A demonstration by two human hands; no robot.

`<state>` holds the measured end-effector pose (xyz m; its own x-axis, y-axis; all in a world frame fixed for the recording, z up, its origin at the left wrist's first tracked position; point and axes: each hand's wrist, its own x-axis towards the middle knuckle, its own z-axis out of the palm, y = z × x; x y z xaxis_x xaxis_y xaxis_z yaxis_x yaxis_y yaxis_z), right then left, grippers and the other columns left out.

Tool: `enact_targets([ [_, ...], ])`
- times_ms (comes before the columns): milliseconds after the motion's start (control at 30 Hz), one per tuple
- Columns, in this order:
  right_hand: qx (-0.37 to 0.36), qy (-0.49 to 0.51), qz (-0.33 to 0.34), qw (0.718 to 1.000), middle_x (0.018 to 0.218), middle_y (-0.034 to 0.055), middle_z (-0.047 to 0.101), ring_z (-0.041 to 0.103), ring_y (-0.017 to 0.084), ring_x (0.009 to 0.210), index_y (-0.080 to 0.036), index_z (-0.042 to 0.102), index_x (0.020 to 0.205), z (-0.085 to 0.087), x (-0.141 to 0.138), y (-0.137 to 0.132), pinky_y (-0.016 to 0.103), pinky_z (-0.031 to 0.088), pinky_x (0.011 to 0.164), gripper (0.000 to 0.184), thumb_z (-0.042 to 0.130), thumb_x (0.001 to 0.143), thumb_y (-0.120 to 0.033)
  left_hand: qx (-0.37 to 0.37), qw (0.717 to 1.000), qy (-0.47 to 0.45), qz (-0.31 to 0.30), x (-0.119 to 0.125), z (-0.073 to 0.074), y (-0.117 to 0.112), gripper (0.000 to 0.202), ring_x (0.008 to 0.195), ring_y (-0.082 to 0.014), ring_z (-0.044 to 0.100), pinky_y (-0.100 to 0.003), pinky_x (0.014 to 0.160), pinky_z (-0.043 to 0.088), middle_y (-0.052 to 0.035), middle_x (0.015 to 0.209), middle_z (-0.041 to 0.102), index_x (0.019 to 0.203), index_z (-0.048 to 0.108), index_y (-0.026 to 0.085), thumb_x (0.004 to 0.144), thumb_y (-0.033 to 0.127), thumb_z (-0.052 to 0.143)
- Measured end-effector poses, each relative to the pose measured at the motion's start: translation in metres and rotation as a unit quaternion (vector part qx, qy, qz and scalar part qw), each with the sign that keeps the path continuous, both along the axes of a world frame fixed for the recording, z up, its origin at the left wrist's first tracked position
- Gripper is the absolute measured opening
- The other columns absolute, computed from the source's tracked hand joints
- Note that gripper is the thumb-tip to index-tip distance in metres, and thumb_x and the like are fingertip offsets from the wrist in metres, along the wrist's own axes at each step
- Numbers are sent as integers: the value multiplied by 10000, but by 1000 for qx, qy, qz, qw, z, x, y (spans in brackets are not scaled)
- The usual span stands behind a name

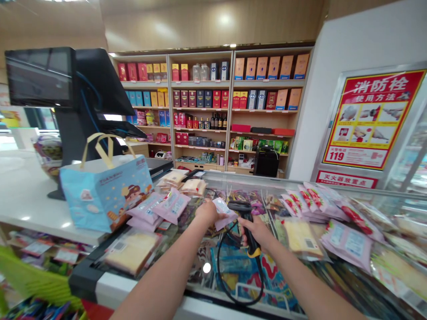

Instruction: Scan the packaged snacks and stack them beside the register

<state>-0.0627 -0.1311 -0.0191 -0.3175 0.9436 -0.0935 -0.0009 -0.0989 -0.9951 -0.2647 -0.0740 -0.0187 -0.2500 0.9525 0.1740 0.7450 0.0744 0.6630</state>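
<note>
Pale lilac film, glossy and slightly puckered, is wrapping the small, soft-edged packet [224, 215], and bluish print is showing on its face. The packet is hanging over the middle of the glass case [115, 286]. The left hand [208, 212] is pinching its left side, partly covering it. The right hand [259, 232] is gripping the scanner [251, 235], smooth black plastic with a yellow foot, and its head is sitting just beside the packet; I cannot tell whether they are touching. A thin black cable [218, 262] is looping below.

To the left, puffy lilac packets [173, 205] are lying piled near flat, square clear packs [133, 250]. To the right, red-printed packets [312, 200] are overlapping beside another clear pack [302, 238]. A blue bag [106, 191] with cream handles is standing at the end of the white desk [30, 195], partly blocking the black monitor [40, 78]. Farther back, shelves [203, 83] are carrying boxes and bottles.
</note>
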Motion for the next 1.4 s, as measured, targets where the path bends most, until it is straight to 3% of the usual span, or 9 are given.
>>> enact_targets([
  [100,1,-5,1,1000,408,-43,504,476,97,338,-188,497,599,-4,-1,1,236,442,384,409,680,660,-548,-26,996,84,17,22,1,-4,983,1181,-395,581,-379,927,446,-347,1278,551,1344,420,68,503,311,868],
  [167,3,-8,-3,1000,403,-38,507,480,100,337,-185,503,588,-5,-1,2,239,446,388,407,673,674,-544,-31,997,66,23,22,3,-1,959,1153,-364,606,-345,894,459,-310,1242,591,1345,411,75,511,237,856],
  [300,-8,-11,-4,1000,398,-29,514,486,106,332,-182,512,578,-2,0,1,244,450,390,391,662,712,-516,-58,993,-89,47,-1,5,11,519,874,-286,683,-277,664,476,-84,794,695,915,607,156,460,146,857],
  [367,-14,-14,-2,1000,388,-29,510,475,103,321,-179,514,569,1,0,-2,245,450,390,387,652,737,-499,-95,976,-191,35,-13,4,15,339,616,-209,623,-243,513,399,20,530,548,649,536,192,500,154,838],
  [433,-14,-17,-1,1000,381,-30,506,467,98,313,-176,516,558,5,0,-4,243,449,389,386,644,757,-481,-119,956,-268,20,-19,3,17,368,457,-139,486,-220,442,302,67,426,393,541,435,207,567,176,801],
  [533,-10,-17,3,1000,377,-30,502,462,93,307,-175,514,543,9,0,-8,235,441,387,387,640,770,-461,-61,951,-303,14,-18,-1,19,356,424,-96,391,-207,446,258,77,432,350,526,397,205,632,186,735],
  [667,-3,-12,6,1000,382,-32,503,469,100,313,-180,512,558,12,-1,-11,240,443,384,376,649,765,-462,79,955,-284,39,-13,-5,24,278,503,-93,427,-198,502,299,63,495,403,528,408,195,629,177,667],
  [800,15,6,-3,1000,399,-46,505,454,98,323,-187,515,609,14,0,-12,247,453,386,344,668,743,-465,148,935,-319,44,-12,-8,28,211,538,-89,443,-197,553,354,71,526,430,573,426,198,604,202,634],
  [1400,15,-11,13,1000,375,-27,490,475,109,325,-184,502,535,8,-1,-8,255,476,386,379,628,775,-448,220,929,-296,27,-8,-13,29,180,504,-90,405,-224,551,328,78,488,419,575,459,196,610,222,633],
])
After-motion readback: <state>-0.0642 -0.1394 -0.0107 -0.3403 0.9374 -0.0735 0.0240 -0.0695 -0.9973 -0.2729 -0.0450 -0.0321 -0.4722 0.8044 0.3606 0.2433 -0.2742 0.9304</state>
